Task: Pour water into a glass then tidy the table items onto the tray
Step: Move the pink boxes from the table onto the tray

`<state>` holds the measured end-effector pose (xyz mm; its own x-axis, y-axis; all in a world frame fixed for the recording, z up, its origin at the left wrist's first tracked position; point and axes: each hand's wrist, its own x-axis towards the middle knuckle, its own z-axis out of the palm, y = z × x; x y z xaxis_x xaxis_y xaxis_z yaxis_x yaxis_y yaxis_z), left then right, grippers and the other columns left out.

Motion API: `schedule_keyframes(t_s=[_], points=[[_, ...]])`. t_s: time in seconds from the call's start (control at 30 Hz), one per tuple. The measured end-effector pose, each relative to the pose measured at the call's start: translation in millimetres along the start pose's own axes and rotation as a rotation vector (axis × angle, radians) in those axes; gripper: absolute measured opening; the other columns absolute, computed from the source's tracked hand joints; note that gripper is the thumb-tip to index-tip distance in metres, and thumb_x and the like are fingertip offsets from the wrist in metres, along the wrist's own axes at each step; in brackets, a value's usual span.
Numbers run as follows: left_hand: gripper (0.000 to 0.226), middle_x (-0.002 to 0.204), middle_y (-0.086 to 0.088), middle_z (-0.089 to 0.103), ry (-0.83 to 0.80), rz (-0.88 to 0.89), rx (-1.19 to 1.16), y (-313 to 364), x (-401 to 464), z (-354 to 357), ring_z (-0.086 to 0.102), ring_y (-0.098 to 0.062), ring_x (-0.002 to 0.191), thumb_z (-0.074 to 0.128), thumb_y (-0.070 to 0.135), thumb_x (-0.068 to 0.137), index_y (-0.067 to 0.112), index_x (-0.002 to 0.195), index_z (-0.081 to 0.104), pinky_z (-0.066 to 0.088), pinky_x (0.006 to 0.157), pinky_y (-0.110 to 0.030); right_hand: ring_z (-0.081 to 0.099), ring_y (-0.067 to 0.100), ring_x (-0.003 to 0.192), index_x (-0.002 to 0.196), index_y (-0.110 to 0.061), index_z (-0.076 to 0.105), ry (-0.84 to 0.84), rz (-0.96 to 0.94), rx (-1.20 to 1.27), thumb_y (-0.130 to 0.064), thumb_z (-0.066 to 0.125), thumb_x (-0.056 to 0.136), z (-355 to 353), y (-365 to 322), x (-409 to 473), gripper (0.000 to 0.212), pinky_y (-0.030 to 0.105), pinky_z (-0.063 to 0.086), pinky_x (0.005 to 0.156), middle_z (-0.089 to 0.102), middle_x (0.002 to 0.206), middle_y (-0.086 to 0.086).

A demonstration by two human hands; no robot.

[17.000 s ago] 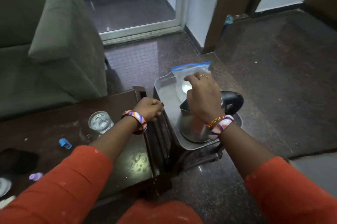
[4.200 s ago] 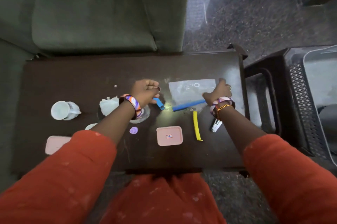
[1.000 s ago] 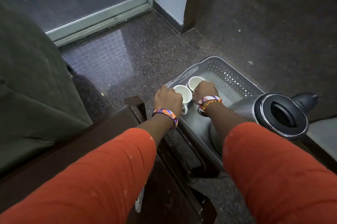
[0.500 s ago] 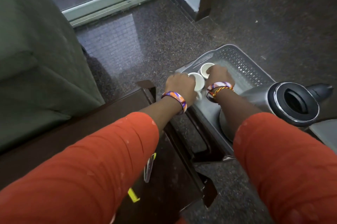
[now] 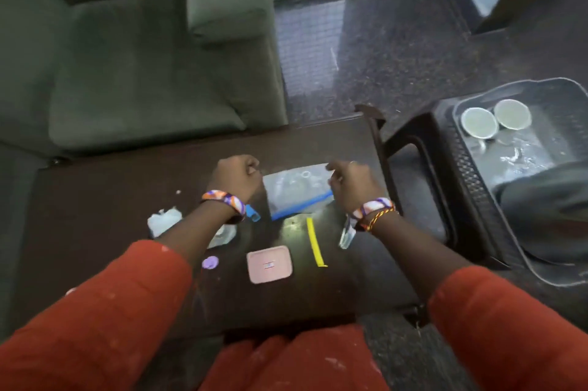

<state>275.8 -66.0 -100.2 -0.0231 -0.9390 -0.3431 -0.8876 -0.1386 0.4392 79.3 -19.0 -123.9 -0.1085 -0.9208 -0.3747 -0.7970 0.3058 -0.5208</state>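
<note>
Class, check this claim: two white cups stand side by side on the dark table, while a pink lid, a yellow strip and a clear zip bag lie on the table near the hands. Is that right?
Not quite. In the head view the two white cups stand side by side in the grey tray to the right, not on the dark table. The pink lid, yellow strip and clear zip bag do lie on the table near the hands.

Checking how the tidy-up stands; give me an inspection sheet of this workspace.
Surface: dark table, smudged.
Job's things: two cups in the tray beside the table; zip bag, pink lid, yellow strip, blue clip on the table.
Clutter: crumpled tissue, purple cap.
Hands: left hand and right hand over the bag's ends, fingers curled; grip unclear.
Cables: nothing seen.
Surroundings: green sofa, dark floor.
</note>
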Motion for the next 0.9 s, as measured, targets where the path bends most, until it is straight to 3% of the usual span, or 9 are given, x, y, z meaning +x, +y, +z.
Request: schedule_keyframes(t_s=[0.1,0.2,0.3,0.4,0.5,0.63,0.8,0.9], points=[[0.03,0.106,-0.015,0.073,0.07,-0.182,-0.078,-64,-15,-17,0.065,-0.03,0.105,0.05,0.012,0.081,0.008,0.101,0.072,0.047,0.092,-0.03,0.062,0.029,0.108,0.125,-0.018,0.057,-0.238,-0.125,-0.003,-0.024,0.058,0.088,48,-34,-7,0.038,0.034,0.049,0.092,0.068,0.115,0.01],[0.025,0.104,-0.016,0.073,0.121,-0.298,-0.15,-117,-35,-27,0.065,-0.028,0.105,0.054,0.007,0.082,0.006,0.1,0.072,0.046,0.091,-0.027,0.055,0.03,0.118,0.138,-0.022,0.04,-0.421,-0.239,-0.203,-0.04,0.057,0.085,97,-56,-21,0.058,0.039,0.046,0.096,0.059,0.125,0.01],[0.027,0.105,-0.016,0.073,0.151,-0.362,-0.191,-160,-58,-37,0.066,-0.029,0.104,0.054,0.007,0.081,0.007,0.101,0.072,0.046,0.09,-0.026,0.044,0.031,0.128,0.144,-0.023,0.024,-0.502,-0.281,-0.536,-0.056,0.064,0.072,137,-63,-37,0.089,0.046,0.036,0.104,0.047,0.137,0.008],[0.027,0.106,-0.014,0.073,0.18,-0.419,-0.214,-200,-77,-44,0.065,-0.03,0.105,0.053,0.008,0.082,0.009,0.1,0.073,0.047,0.091,-0.028,0.035,0.029,0.135,0.146,-0.019,0.018,-0.549,-0.206,-0.673,-0.051,0.077,0.06,166,-62,-47,0.109,0.043,0.039,0.1,0.037,0.145,0.008],[0.024,0.104,-0.014,0.073,0.163,-0.509,-0.311,-236,-93,-47,0.067,-0.029,0.101,0.055,0.008,0.084,0.007,0.101,0.072,0.047,0.088,-0.026,0.039,0.029,0.131,0.145,-0.017,0.019,-0.502,-0.158,-0.751,-0.042,0.077,0.064,186,-59,-53,0.103,0.04,0.042,0.096,0.042,0.141,0.007],[0.023,0.1,-0.012,0.073,0.161,-0.618,-0.395,-280,-107,-48,0.067,-0.026,0.099,0.056,0.01,0.084,0.009,0.102,0.071,0.048,0.088,-0.026,0.045,0.028,0.126,0.139,-0.018,0.03,-0.401,-0.185,-0.814,-0.033,0.058,0.083,197,-63,-58,0.064,0.039,0.043,0.096,0.048,0.136,0.005],[0.026,0.099,-0.007,0.062,0.315,-0.811,-0.557,-326,-122,-41,0.062,-0.021,0.094,0.056,0.006,0.081,0.004,0.104,0.067,0.042,0.08,-0.022,0.047,0.029,0.121,0.135,-0.016,0.035,-0.401,-0.285,-0.799,-0.047,0.063,0.074,207,-94,-67,0.073,0.037,0.042,0.093,0.052,0.13,0.008],[0.041,0.12,-0.011,0.063,0.327,-0.988,-0.753,-358,-133,-34,0.064,-0.028,0.103,0.063,0.013,0.074,0.005,0.115,0.061,0.05,0.094,-0.036,0.048,0.03,0.12,0.137,-0.018,0.034,-0.449,-0.38,-0.694,-0.054,0.061,0.071,222,-133,-74,0.08,0.037,0.041,0.094,0.052,0.13,0.008]])
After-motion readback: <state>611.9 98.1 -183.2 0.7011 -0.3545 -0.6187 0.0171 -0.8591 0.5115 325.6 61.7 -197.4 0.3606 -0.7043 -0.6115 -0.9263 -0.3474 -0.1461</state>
